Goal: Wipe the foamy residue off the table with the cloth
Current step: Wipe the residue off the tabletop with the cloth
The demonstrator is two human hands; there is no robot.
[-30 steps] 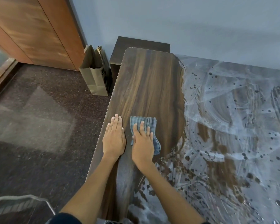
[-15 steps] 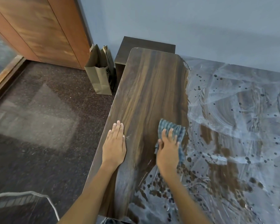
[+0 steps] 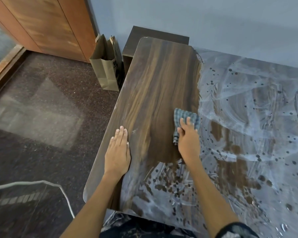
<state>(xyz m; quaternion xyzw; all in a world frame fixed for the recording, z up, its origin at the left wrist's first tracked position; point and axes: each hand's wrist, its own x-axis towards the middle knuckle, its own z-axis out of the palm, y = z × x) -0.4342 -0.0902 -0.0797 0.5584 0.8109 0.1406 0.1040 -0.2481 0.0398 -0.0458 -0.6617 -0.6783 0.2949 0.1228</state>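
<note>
- on the dark wood table point(image 3: 155, 79), at the border between bare grain and foam, lying bunched under the right hand point(image 3: 187, 143): a blue-grey checked cloth point(image 3: 186, 117).
- pressing that cloth down with curled fingers point(image 3: 188, 121), thumb pinching its left fold, so the grip is closing on the cloth itself.
- sticking out past the fingertips toward the far wall, with a crumpled tail hanging just beside the thumb.
- resting flat near the table's left edge, fingers straight and together, palm down: the left hand point(image 3: 118, 153), its grip wide and holding nothing, well apart from the cloth.
- spreading over the right part of the table in white streaks and swirls, dotted with dark spots where wood is showing through: the foamy residue point(image 3: 248, 103).
- reaching also along the near edge, below the right wrist and between the two forearms, in patchier smears.
- showing clean as a long strip from the far left corner down to the two hands.
- standing on the speckled dark floor point(image 3: 41, 109) just beside the table's far left side: a brown paper bag point(image 3: 104, 71), open at the top.
- sitting behind the table's far end, against the grey-blue wall point(image 3: 196, 18): a low dark cabinet point(image 3: 153, 34).
- filling the upper left corner: an orange-brown wooden door point(image 3: 50, 23).
- trailing across the floor at lower left: a pale cable point(image 3: 41, 182).
</note>
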